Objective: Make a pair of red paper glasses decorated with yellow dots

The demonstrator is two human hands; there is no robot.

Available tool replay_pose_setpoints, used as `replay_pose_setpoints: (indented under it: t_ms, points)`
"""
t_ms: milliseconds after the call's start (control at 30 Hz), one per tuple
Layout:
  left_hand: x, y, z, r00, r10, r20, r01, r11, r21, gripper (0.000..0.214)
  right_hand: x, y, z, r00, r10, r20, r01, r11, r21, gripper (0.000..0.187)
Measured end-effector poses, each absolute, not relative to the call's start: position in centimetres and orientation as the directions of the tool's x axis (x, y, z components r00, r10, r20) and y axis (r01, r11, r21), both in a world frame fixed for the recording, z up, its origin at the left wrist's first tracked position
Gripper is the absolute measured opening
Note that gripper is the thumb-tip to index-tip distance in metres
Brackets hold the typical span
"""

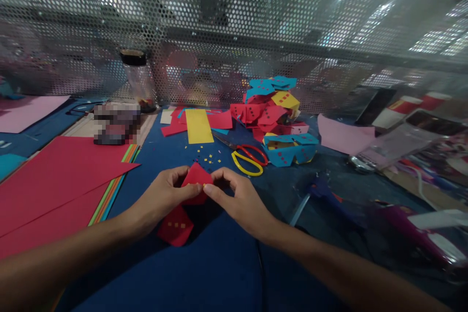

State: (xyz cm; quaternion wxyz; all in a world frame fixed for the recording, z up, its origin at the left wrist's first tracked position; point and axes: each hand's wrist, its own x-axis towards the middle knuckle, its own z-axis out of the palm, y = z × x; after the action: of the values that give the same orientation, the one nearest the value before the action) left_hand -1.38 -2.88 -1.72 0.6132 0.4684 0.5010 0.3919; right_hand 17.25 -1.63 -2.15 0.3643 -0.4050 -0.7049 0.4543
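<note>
Both hands meet over a folded red paper piece [198, 175] near the middle of the table. My left hand [170, 187] grips its left side, thumb pressed on the front. My right hand [234, 195] pinches the right side, its thumb by a tiny yellow square at the paper's middle. Below my left hand hangs or lies a second red part [175, 228] with a row of small yellow squares; whether it joins the held piece is hidden. Loose yellow paper squares [210, 158] lie just beyond the hands, beside scissors [250, 158] with red and yellow handles.
Finished-looking blue, red and yellow folded papers [270, 107] are heaped at the back, a blue one [290, 148] in front. Red sheets [66, 170] lie left. A yellow strip [199, 126], a jar [139, 80] and a blue glue gun [329, 197] with a cord stand around.
</note>
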Motion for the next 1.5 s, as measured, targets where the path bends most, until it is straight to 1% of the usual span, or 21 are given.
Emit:
replay_pose_setpoints:
  t_ms: [167, 367, 467, 567, 633, 733, 800, 900, 1033, 1133, 1233, 1400, 1500]
  points:
    - [-1.5, -3.0, -1.9, 0.220, 0.947, -0.233, 0.008, 0.237, 0.971, 0.029, 17.2, -1.6, -2.1, -0.405, 0.905, 0.131, 0.271, 0.255, -0.928, 0.015]
    - [-1.7, -2.8, -2.0, 0.265, 0.947, -0.182, 0.012, 0.186, 0.982, 0.030, 17.3, -1.5, -2.1, -0.396, 0.911, 0.118, 0.286, 0.245, -0.927, 0.015]
    - [-1.8, -2.8, -1.5, 0.277, 0.948, -0.158, 0.025, 0.157, 0.987, 0.030, 17.4, -1.3, -2.2, -0.391, 0.914, 0.105, 0.235, 0.210, -0.949, 0.018]
    - [-2.1, -2.7, -0.5, 0.271, 0.947, -0.175, 0.034, 0.172, 0.985, 0.032, 17.6, -0.8, -2.3, -0.367, 0.925, 0.094, 0.150, 0.159, -0.976, 0.023]
    - [-2.6, -2.6, 0.0, 0.233, 0.952, -0.200, 0.055, 0.193, 0.980, 0.034, 17.8, -0.5, -2.3, -0.325, 0.941, 0.094, 0.113, 0.138, -0.984, 0.024]
    - [-3.8, -2.6, -0.1, 0.090, 0.984, -0.156, 0.092, 0.147, 0.985, 0.033, 18.2, 0.0, -2.2, -0.242, 0.964, 0.109, 0.091, 0.134, -0.987, 0.024]
    - [-4.8, -2.7, -0.5, 0.025, 0.991, -0.131, 0.134, 0.127, 0.983, 0.037, 18.4, 0.3, -2.1, -0.190, 0.975, 0.113, 0.081, 0.130, -0.988, 0.025]
    - [-5.9, -3.1, -1.0, -0.050, 0.988, -0.146, 0.182, 0.152, 0.971, 0.042, 18.5, 0.5, -2.2, -0.152, 0.985, 0.077, 0.023, 0.082, -0.996, 0.026]
    - [-6.3, -3.6, -1.3, -0.027, 0.983, -0.184, 0.119, 0.186, 0.975, 0.043, 18.4, 0.8, -2.4, -0.164, 0.986, 0.015, -0.142, -0.008, -0.990, 0.028]
    - [-6.4, -3.7, -1.5, 0.025, 0.984, -0.177, 0.106, 0.173, 0.979, 0.042, 18.4, 0.9, -2.5, -0.186, 0.982, -0.022, -0.220, -0.064, -0.973, 0.031]
    - [-6.5, -3.6, -2.1, 0.063, 0.986, -0.152, 0.051, 0.149, 0.988, 0.036, 18.3, 0.9, -2.6, -0.218, 0.975, -0.037, -0.238, -0.090, -0.967, 0.033]
    - [-7.1, -3.3, -2.9, 0.054, 0.984, -0.169, -0.124, 0.174, 0.977, 0.027, 18.1, 0.7, -3.0, -0.268, 0.963, -0.032, -0.230, -0.096, -0.969, 0.033]
    - [-7.4, -3.1, -3.0, 0.031, 0.983, -0.183, -0.148, 0.186, 0.971, 0.027, 18.0, 0.5, -3.4, -0.304, 0.952, -0.038, -0.190, -0.100, -0.977, 0.030]
